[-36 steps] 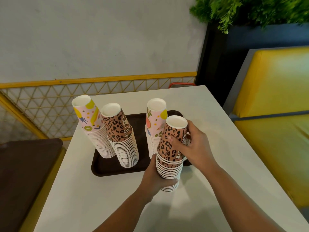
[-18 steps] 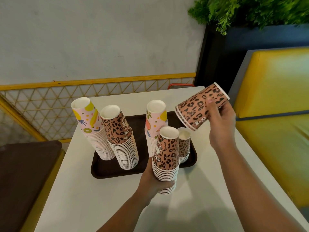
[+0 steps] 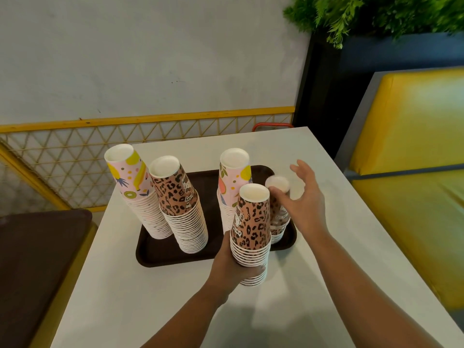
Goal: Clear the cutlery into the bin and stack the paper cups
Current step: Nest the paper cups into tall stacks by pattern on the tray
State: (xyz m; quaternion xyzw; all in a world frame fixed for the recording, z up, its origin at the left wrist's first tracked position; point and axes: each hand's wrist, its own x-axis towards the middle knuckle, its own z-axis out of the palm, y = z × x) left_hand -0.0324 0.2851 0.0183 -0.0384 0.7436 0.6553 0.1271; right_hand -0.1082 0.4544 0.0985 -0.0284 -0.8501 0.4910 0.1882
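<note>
Upside-down paper cups stand in stacks on a dark brown tray [image 3: 173, 256]: a fruit-print stack [image 3: 140, 194] at the left, a leopard-print stack [image 3: 182, 209] beside it, and another fruit-print stack [image 3: 233, 179] behind. My left hand [image 3: 229, 268] grips the lower part of a leopard-print stack [image 3: 252, 222] at the tray's front edge. On the tray's right end is a short leopard-print stack [image 3: 278, 217], its top cup blurred. My right hand [image 3: 307, 204] hovers over it with fingers spread, the thumb at the top cup.
The tray lies on a white table [image 3: 150, 302]. A yellow bench seat [image 3: 414, 151] runs along the right, and a dark brown seat [image 3: 37, 259] is at the left. Behind are a yellow lattice railing [image 3: 75, 151] and a dark planter with greenery [image 3: 376, 11].
My right hand lifted one leopard cup off the held stack, carried it right, then brought it down onto the short stack and spread its fingers. The left hand kept its grip.
</note>
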